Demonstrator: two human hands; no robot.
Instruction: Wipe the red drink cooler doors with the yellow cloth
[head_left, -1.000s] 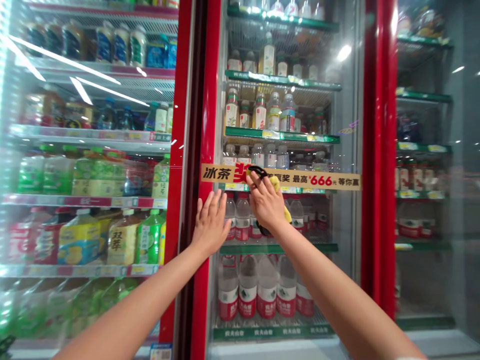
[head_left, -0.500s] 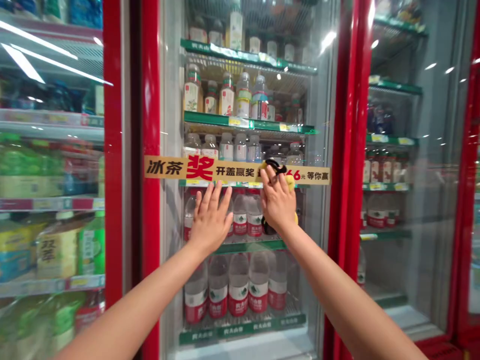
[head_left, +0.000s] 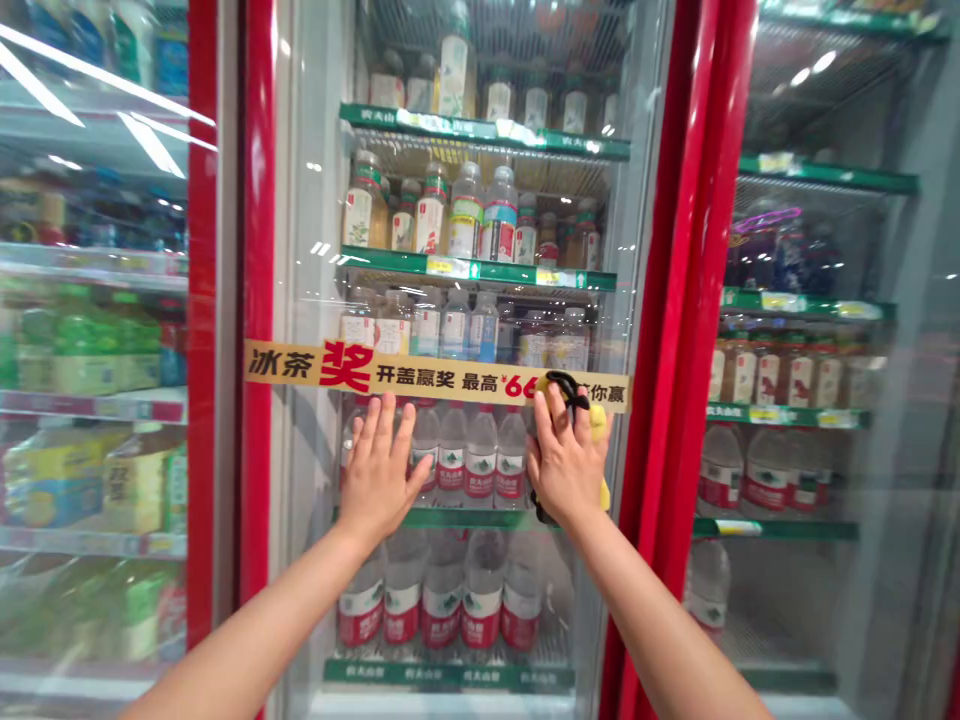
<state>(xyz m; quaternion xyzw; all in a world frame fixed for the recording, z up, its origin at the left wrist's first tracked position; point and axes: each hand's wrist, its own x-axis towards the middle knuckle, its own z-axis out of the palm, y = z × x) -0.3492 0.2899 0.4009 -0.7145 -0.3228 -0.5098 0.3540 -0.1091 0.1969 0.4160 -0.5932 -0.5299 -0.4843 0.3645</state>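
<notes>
A glass cooler door with a red frame fills the middle of the view, with a yellow banner stretched across it. My left hand lies spread against the glass just under the left part of the banner, holding nothing. Toward the right end of the banner, my right hand presses a black and yellow cloth against the glass. The palm covers most of the cloth, and its edges show above the fingers and at both sides of the hand.
Behind the glass, green-edged shelves hold several rows of drink bottles. Another cooler with green bottles stands at the left. A further one at the right has a shelf of bottled water. Red frames separate them.
The view has shifted, so the banner and shelves appear lower and further left. My right hand and the cloth have moved right along the banner, uncovering more of its print. My left hand stays spread.
</notes>
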